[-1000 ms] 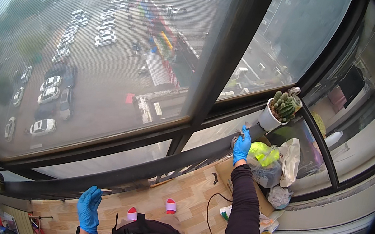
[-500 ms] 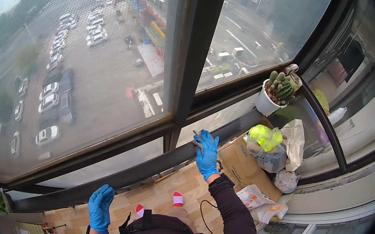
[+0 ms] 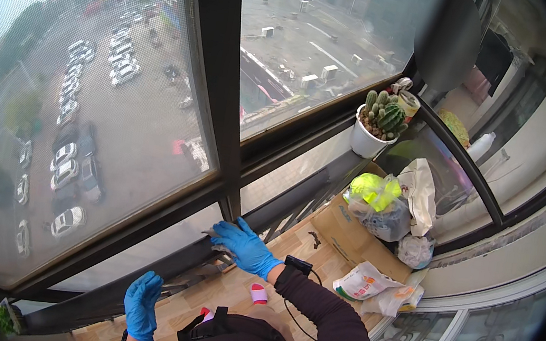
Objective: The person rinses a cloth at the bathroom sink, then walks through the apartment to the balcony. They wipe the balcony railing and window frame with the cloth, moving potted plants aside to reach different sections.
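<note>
Grey cloth (image 3: 210,233) sits on the dark rail (image 3: 185,256), grasped beneath the right hand (image 3: 245,247) with its fingers spread; nearer, to the left, the left hand (image 3: 142,306) half curls, its grip I can't tell.

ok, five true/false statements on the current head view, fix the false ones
1. The right hand wears a blue glove. True.
2. It grips the cactus. False: it is at the dark rail, with something greyish by its fingertips.
3. The left hand is to the left of the right hand. True.
4. The cactus's pot is black. False: it is white.
5. The cardboard is brown. True.
</note>
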A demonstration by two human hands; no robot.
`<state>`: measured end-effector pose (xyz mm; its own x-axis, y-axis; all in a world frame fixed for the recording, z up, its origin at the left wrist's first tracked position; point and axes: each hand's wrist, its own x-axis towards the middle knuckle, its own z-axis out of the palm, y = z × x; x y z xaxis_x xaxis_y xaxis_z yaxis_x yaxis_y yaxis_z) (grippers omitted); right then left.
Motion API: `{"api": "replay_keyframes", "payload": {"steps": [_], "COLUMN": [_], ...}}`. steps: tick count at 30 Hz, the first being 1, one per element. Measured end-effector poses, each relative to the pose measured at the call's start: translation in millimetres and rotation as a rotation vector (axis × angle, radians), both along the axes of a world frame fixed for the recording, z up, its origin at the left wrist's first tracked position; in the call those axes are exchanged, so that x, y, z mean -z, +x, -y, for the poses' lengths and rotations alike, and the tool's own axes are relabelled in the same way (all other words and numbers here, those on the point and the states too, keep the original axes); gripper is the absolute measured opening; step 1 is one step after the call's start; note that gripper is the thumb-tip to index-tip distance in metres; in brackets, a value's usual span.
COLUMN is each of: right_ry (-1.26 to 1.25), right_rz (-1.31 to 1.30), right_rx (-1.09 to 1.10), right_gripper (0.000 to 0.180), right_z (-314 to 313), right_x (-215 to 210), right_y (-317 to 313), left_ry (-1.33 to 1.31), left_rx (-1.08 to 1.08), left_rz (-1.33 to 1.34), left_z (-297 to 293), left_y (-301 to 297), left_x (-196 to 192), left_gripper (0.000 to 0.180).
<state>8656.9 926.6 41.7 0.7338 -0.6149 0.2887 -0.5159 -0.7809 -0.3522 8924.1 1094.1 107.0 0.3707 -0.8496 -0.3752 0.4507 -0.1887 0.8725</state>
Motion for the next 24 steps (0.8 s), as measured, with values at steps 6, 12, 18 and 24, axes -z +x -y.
{"api": "replay_keyframes", "payload": {"steps": [6, 12, 18, 24], "right_ry": [-0.049, -0.067, -0.093, 0.029], "right_rz": [0.093, 0.206, 0.362, 0.355], "right_rx": [0.223, 0.564, 0.640, 0.401], "right_gripper": [0.036, 0.035, 0.036, 0.047], "right_z": [75, 153, 155, 76], "right_x": [1, 6, 24, 20], "right_y": [-130, -244, -231, -129], "left_ry": [0.044, 0.089, 0.115, 0.091], "left_rx": [-0.081, -0.148, -0.155, -0.076], "left_rz": [0.028, 0.022, -0.004, -0.042], "left_z": [-6, -9, -8, -2], "left_y": [-28, -57, -83, -95], "left_x": [1, 8, 10, 7], "left_gripper": [0.032, 0.031, 0.033, 0.035]}}
